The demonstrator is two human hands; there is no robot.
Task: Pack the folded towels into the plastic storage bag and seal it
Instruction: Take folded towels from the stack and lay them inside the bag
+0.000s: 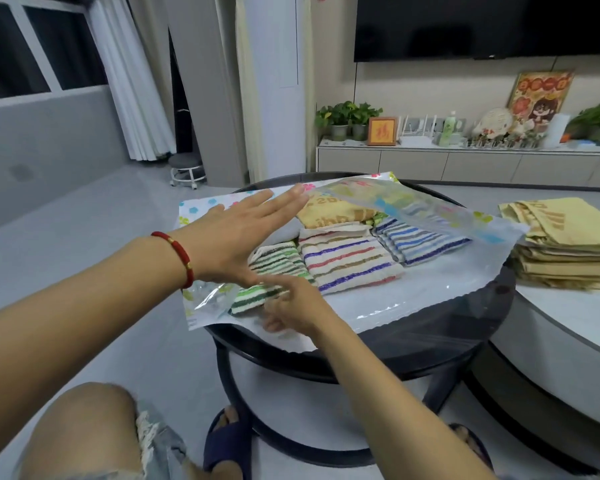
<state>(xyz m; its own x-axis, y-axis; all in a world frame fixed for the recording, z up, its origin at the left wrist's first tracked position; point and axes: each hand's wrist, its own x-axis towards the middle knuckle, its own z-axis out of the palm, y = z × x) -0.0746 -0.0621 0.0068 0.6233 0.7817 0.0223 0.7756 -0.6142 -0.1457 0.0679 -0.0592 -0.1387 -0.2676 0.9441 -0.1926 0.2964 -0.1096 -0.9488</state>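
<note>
The plastic storage bag [430, 292], a thin glossy flower-printed film, lies on the round dark table [447, 344], unsealed, its top sheet lifted over several soft striped folded towels [347, 261]; a yellow stack [565, 244] waits far right, likely unpacked. The left hand [229, 237] hovers flat and spread, holding nothing, while the right hand [291, 306] curls loosely at the near green-striped towel [257, 296], grip unclear.

Round dark glass-topped side table [482, 327]: carries one flower-printed plastic storage bag [430, 292], spread flat, overhanging the rim at 9 o'clock. Adjoining pale round table [568, 327] at 3 o'clock: stack of yellow towels [568, 258], apparently folded.
</note>
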